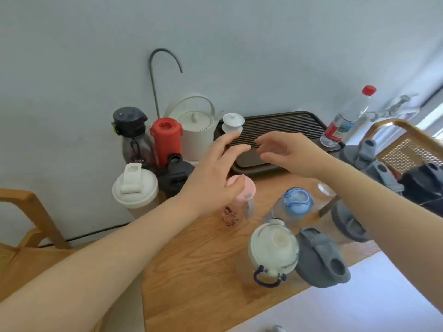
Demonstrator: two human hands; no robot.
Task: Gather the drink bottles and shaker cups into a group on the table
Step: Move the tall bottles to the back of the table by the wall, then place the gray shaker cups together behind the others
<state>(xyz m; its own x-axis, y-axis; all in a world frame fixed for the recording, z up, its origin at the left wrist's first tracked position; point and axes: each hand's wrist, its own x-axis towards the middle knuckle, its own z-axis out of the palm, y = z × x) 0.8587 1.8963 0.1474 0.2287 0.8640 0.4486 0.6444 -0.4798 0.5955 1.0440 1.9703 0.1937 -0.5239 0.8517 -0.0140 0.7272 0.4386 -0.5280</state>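
Note:
Bottles and shaker cups stand on a wooden table [196, 267]. At the left sit a dark-lidded bottle [134, 137], a red bottle [166, 140], a black-lidded cup [176, 178] and a white-lidded shaker [134, 188]. In the middle are a pink bottle [236, 202], a blue-lidded bottle [296, 202], a white-lidded bottle [273, 252] and a grey-lidded shaker [321, 257]. My left hand [215, 171] hovers open over the pink bottle. My right hand [285, 149] is open above the tray, holding nothing.
A dark slatted tea tray [282, 123] lies at the back with a white lidded cup [233, 124] and a red-capped plastic bottle [347, 118]. A white kettle [195, 125] stands by the wall. More grey shakers [369, 161] sit right. Wooden chairs [405, 140] flank the table.

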